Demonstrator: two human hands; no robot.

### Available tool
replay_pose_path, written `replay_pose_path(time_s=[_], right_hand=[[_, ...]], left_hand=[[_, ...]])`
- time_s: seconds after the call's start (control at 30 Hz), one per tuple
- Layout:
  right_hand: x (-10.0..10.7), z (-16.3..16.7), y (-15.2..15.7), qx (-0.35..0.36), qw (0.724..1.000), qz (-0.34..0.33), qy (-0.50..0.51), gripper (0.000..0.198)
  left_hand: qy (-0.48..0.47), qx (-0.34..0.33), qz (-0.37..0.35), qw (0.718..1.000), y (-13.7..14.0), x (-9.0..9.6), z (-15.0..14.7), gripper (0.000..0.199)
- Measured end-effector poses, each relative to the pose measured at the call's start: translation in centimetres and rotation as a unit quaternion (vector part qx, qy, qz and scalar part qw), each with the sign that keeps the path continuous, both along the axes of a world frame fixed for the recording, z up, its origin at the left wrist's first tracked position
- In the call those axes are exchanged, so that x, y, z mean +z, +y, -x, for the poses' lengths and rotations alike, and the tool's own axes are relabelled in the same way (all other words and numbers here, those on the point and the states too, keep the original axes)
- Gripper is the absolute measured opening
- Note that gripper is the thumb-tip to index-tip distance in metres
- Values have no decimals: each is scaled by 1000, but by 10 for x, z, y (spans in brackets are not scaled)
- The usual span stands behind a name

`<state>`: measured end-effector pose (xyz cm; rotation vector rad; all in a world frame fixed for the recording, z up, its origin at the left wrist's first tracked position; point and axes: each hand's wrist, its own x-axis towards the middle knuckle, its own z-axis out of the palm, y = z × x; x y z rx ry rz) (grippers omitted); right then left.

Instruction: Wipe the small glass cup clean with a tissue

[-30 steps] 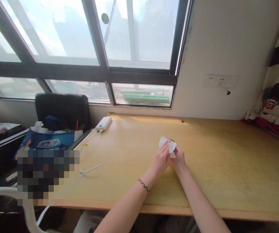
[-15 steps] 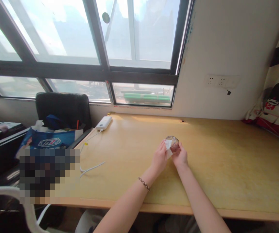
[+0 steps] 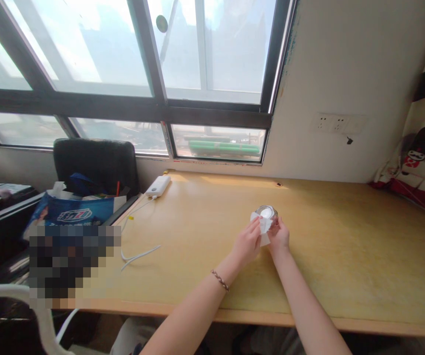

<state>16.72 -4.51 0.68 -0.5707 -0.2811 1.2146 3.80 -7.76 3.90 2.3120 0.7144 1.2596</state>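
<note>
Above the desk's middle, my right hand [image 3: 280, 238] is closed round the side of a small, shiny, see-through round vessel [image 3: 266, 211], which looks like a glass cup. Its circular rim or end faces up and away from me. A folded white tissue [image 3: 265, 236] is pinched in my left hand [image 3: 248, 240] and lies against the near left side of the glass cup. The tissue and my fingers hide part of the cup. A braided bracelet [image 3: 220, 280] circles my left wrist.
The yellow wooden desk [image 3: 338, 256] stretches beneath both hands. At its far left lies a white power bank [image 3: 158, 186] with a white cable [image 3: 140, 256]. A black chair [image 3: 96, 158] with a blue bag [image 3: 75, 209] stands left. Wall sockets [image 3: 333, 123] are at right.
The glass cup has turned so its round end shows more fully, and it has shifted slightly right. Both hands moved a little right with it, the tissue still in my left.
</note>
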Motion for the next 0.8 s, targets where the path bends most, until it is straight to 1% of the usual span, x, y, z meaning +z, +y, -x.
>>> replay_pose_path(time_s=[0.13, 0.23, 0.33, 0.43, 0.5, 0.57, 0.7, 0.77, 0.8], right_hand=[[-2, -2, 2, -5, 999, 31, 37, 25], [-1, -1, 1, -10, 1000, 12, 17, 25], [4, 2, -1, -9, 1000, -5, 2, 22], [10, 6, -4, -16, 999, 6, 44, 20], [14, 7, -6, -14, 997, 8, 72, 19], [17, 8, -8, 4, 997, 5, 79, 17], [20, 9, -10, 46, 998, -2, 49, 15], [21, 9, -11, 51, 999, -2, 3, 15], [21, 10, -11, 40, 999, 2, -34, 17]], left_hand=[[2, -19, 2, 1000, -2, 2, 0, 39], [-17, -1, 25, 1000, -2, 1, -1, 38], [-66, 25, 69, 995, -1, -1, -4, 37], [-142, 43, 149, 978, 3, -7, -8, 33], [-195, 50, 227, 953, 8, -13, -9, 30], [-248, 42, 305, 919, 14, -19, -10, 31], [-349, -21, 432, 831, 23, -26, -9, 31], [-386, -47, 484, 784, 24, -27, -9, 29], [-399, -55, 508, 761, 25, -27, -9, 27]])
